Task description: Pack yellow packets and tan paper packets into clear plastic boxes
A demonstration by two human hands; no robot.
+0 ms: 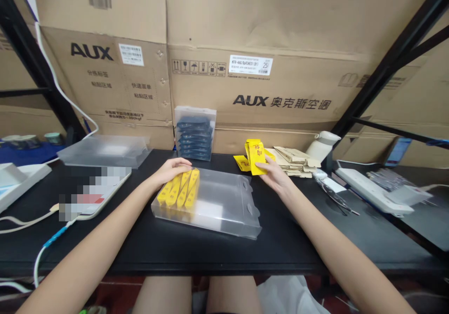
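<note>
Several slim yellow packets (179, 191) in a clear plastic box (228, 187) are best steadied lightly by the loosely open left hand (172, 170); flat yellow sachets (257, 157) are gripped by the right hand (276, 173).

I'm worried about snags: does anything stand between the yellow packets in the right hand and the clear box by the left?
Nothing visible: only bare black table shows between the yellow packets in the right hand and the tabbed edge of the clear box.
</note>
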